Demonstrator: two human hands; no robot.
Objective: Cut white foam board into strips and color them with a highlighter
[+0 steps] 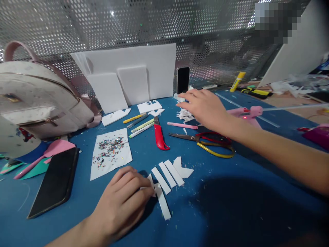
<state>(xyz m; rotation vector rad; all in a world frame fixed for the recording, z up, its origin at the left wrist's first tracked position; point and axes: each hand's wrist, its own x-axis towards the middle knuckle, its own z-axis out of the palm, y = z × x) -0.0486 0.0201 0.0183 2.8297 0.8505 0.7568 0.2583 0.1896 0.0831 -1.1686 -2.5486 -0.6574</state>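
My left hand point(125, 199) is low in the middle of the view, its fingers curled together at a small white foam-board piece point(151, 181). Part of that piece is hidden behind the fingertips. Touching or close by lies a white strip point(162, 202), with more cut strips point(167, 174) and a notched white piece point(182, 167) to its right. My right hand point(203, 104) reaches forward over a heap of white scraps point(184, 115), fingers apart and bent slightly down, nothing visible in them. Beneath its wrist rest scissors point(183, 137) with red and yellow handles.
A red-handled cutter point(159, 137) and several pens point(140, 125) lie mid-table. At left are a paper with coloured bits point(102, 168), a black phone point(55, 181) and a backpack point(38, 96). A pink glue gun point(248, 111) is at right; white boards point(161, 75) lean behind.
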